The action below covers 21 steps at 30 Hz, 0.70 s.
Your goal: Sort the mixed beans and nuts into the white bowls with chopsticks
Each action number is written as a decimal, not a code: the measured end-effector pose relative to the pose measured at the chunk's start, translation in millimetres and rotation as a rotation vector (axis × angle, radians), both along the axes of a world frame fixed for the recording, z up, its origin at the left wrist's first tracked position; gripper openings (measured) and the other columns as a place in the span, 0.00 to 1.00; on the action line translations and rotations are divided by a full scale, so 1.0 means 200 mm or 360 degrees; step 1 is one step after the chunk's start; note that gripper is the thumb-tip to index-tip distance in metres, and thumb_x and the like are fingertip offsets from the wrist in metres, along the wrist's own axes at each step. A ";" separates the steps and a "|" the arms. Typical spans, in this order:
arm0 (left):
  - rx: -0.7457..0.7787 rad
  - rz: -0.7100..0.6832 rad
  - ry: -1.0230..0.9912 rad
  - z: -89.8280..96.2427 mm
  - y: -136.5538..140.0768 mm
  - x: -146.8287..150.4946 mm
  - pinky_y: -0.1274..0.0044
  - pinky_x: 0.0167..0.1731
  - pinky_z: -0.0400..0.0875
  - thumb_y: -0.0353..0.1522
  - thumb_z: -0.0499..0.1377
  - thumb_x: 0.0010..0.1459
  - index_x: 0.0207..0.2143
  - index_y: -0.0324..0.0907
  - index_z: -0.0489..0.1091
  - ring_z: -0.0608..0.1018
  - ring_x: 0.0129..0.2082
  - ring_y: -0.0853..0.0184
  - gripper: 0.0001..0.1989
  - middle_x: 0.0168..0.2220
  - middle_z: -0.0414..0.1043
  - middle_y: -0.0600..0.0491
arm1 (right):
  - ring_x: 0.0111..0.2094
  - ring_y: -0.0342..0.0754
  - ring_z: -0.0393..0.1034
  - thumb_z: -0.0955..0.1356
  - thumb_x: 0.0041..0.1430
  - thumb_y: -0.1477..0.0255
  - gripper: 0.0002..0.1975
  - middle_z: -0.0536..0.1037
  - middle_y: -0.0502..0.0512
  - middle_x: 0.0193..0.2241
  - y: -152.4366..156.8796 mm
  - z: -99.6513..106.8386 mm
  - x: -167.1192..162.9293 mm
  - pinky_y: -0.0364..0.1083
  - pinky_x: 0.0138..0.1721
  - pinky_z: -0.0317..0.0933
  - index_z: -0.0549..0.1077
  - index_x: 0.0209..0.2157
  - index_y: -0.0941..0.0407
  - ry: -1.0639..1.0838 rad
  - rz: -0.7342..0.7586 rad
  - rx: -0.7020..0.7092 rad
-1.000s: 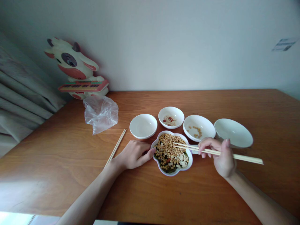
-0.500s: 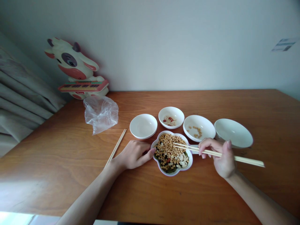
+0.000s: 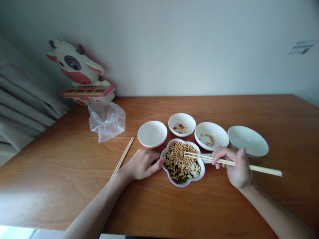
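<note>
My right hand is closed round a pair of pale wooden chopsticks. Their tips touch the yellow soybeans in a white flower-shaped bowl with a short handle. Pale peanut pieces lie at the bowl's lower right, and small dark green bits show along its lower part. My left hand rests at the bowl's left side, thumb against the rim and fingers curled; some fingertips are hidden. No piece is visibly pinched between the chopstick tips.
Behind stand a bare white bowl, a bowl with peanut bits, a bowl with a few soybeans and another bowl. Leftward lie spare chopsticks, a crumpled plastic bag and a cow toy keyboard.
Almost nothing differs. My right hand and the chopsticks' rear ends have shifted very slightly; the tips stay among the soybeans. My left hand remains at the rim.
</note>
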<state>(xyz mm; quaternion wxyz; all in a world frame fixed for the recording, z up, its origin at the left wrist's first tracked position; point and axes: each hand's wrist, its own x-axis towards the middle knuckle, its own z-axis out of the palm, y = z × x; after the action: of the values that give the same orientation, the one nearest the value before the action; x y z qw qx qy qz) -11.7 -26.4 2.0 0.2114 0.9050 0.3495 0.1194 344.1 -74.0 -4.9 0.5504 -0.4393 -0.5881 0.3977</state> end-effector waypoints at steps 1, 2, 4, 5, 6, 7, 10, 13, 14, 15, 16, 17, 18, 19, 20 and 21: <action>0.0001 0.0003 -0.0002 0.00 0.00 0.00 0.73 0.30 0.56 0.43 0.46 0.80 0.28 0.42 0.66 0.69 0.25 0.69 0.27 0.27 0.72 0.53 | 0.22 0.50 0.68 0.51 0.74 0.41 0.44 0.75 0.56 0.21 0.00 0.00 0.00 0.51 0.28 0.62 0.82 0.24 0.53 -0.0004 -0.0007 0.0012; -0.0001 0.0007 -0.0002 0.00 0.00 0.00 0.73 0.30 0.56 0.43 0.46 0.80 0.28 0.42 0.66 0.69 0.25 0.69 0.27 0.27 0.73 0.53 | 0.22 0.50 0.68 0.51 0.74 0.41 0.45 0.74 0.57 0.20 0.00 0.01 0.00 0.51 0.28 0.62 0.82 0.24 0.53 -0.0005 -0.0016 0.0028; -0.0008 0.0009 -0.0002 0.00 0.00 0.00 0.72 0.30 0.56 0.43 0.46 0.80 0.28 0.42 0.67 0.69 0.25 0.69 0.27 0.27 0.73 0.52 | 0.22 0.51 0.68 0.51 0.74 0.40 0.45 0.74 0.57 0.19 0.00 0.01 0.01 0.51 0.28 0.62 0.82 0.23 0.53 0.0001 -0.0034 0.0064; -0.0011 0.0008 -0.0002 0.00 0.00 0.00 0.72 0.30 0.56 0.43 0.46 0.80 0.28 0.42 0.66 0.69 0.25 0.69 0.27 0.27 0.73 0.52 | 0.21 0.51 0.68 0.52 0.74 0.40 0.45 0.75 0.58 0.20 0.00 0.02 0.01 0.51 0.27 0.62 0.83 0.23 0.53 0.0008 -0.0037 0.0080; -0.0012 0.0006 -0.0004 -0.01 0.00 0.00 0.72 0.30 0.56 0.43 0.46 0.80 0.28 0.42 0.66 0.69 0.25 0.68 0.27 0.27 0.73 0.52 | 0.21 0.51 0.68 0.52 0.74 0.40 0.45 0.75 0.58 0.20 0.00 0.03 0.02 0.52 0.27 0.62 0.83 0.23 0.53 0.0023 -0.0040 0.0093; -0.0010 0.0005 -0.0005 -0.01 0.00 0.00 0.72 0.30 0.56 0.43 0.46 0.80 0.28 0.42 0.66 0.70 0.25 0.68 0.27 0.27 0.73 0.52 | 0.21 0.51 0.67 0.52 0.74 0.40 0.45 0.76 0.59 0.20 0.00 0.03 0.02 0.52 0.26 0.61 0.83 0.23 0.53 0.0044 -0.0043 0.0102; 0.0007 0.0023 0.0000 -0.01 0.00 0.00 0.72 0.30 0.56 0.43 0.46 0.80 0.28 0.42 0.65 0.70 0.26 0.68 0.26 0.27 0.73 0.52 | 0.21 0.52 0.68 0.53 0.74 0.41 0.44 0.75 0.60 0.19 0.02 0.07 0.03 0.52 0.24 0.61 0.84 0.22 0.52 0.0132 -0.0061 0.0132; 0.0009 0.0036 0.0008 -0.02 0.00 0.00 0.72 0.30 0.55 0.44 0.45 0.80 0.28 0.42 0.64 0.70 0.25 0.68 0.27 0.27 0.73 0.52 | 0.21 0.52 0.68 0.54 0.74 0.41 0.43 0.75 0.60 0.19 0.05 0.14 0.04 0.51 0.24 0.60 0.84 0.22 0.52 0.0166 -0.0071 0.0154; 0.0008 0.0033 0.0006 -0.02 0.00 0.00 0.72 0.30 0.55 0.44 0.45 0.80 0.27 0.42 0.64 0.69 0.25 0.68 0.27 0.27 0.73 0.52 | 0.22 0.52 0.69 0.55 0.73 0.40 0.43 0.75 0.61 0.19 0.07 0.16 0.05 0.51 0.24 0.61 0.84 0.22 0.52 0.0156 -0.0073 0.0167; 0.0007 0.0027 0.0004 -0.02 0.00 0.00 0.73 0.30 0.55 0.44 0.45 0.80 0.27 0.42 0.64 0.69 0.25 0.68 0.27 0.27 0.72 0.52 | 0.22 0.52 0.69 0.55 0.73 0.39 0.44 0.76 0.61 0.19 0.08 0.19 0.06 0.52 0.24 0.60 0.84 0.21 0.52 0.0134 -0.0081 0.0184; 0.0008 0.0019 0.0000 -0.02 0.00 0.00 0.73 0.30 0.55 0.44 0.45 0.80 0.27 0.42 0.63 0.69 0.25 0.68 0.27 0.26 0.72 0.52 | 0.22 0.53 0.69 0.55 0.72 0.39 0.44 0.76 0.62 0.19 0.10 0.22 0.07 0.52 0.24 0.60 0.84 0.21 0.53 0.0117 -0.0097 0.0210; 0.0010 0.0012 -0.0004 -0.02 0.00 0.00 0.73 0.30 0.56 0.44 0.45 0.80 0.28 0.42 0.64 0.69 0.25 0.68 0.27 0.26 0.72 0.52 | 0.22 0.53 0.69 0.55 0.71 0.38 0.44 0.75 0.62 0.19 0.12 0.25 0.08 0.52 0.25 0.60 0.84 0.20 0.53 0.0102 -0.0119 0.0236; 0.0013 0.0009 -0.0008 -0.02 0.00 0.00 0.73 0.30 0.56 0.44 0.45 0.80 0.28 0.42 0.64 0.69 0.25 0.68 0.27 0.26 0.72 0.52 | 0.22 0.53 0.68 0.55 0.71 0.37 0.45 0.75 0.62 0.18 0.14 0.27 0.10 0.52 0.25 0.60 0.83 0.20 0.53 0.0101 -0.0152 0.0272; 0.0012 0.0007 -0.0010 -0.02 0.00 0.00 0.73 0.30 0.56 0.44 0.45 0.80 0.28 0.42 0.64 0.69 0.25 0.68 0.27 0.27 0.72 0.52 | 0.22 0.53 0.69 0.56 0.70 0.37 0.45 0.74 0.61 0.18 0.16 0.28 0.12 0.52 0.26 0.60 0.83 0.19 0.53 0.0109 -0.0183 0.0305; 0.0010 0.0010 -0.0009 -0.02 0.00 0.00 0.73 0.30 0.56 0.44 0.45 0.80 0.28 0.42 0.64 0.69 0.25 0.68 0.27 0.27 0.72 0.52 | 0.22 0.53 0.69 0.56 0.70 0.37 0.44 0.74 0.61 0.18 0.18 0.29 0.14 0.52 0.26 0.59 0.83 0.19 0.53 0.0127 -0.0207 0.0326; 0.0008 0.0017 -0.0006 -0.02 0.00 0.00 0.73 0.30 0.56 0.44 0.45 0.80 0.28 0.42 0.64 0.69 0.25 0.68 0.27 0.27 0.72 0.52 | 0.23 0.52 0.69 0.56 0.70 0.37 0.43 0.74 0.61 0.18 0.19 0.29 0.16 0.52 0.27 0.59 0.82 0.20 0.52 0.0154 -0.0226 0.0343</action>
<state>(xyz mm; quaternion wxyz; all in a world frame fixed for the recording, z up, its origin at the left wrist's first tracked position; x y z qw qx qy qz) -11.7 -26.1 -2.4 0.2090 0.9034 0.3535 0.1230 375.7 -35.6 53.2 0.6488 -0.3985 -0.5676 0.3130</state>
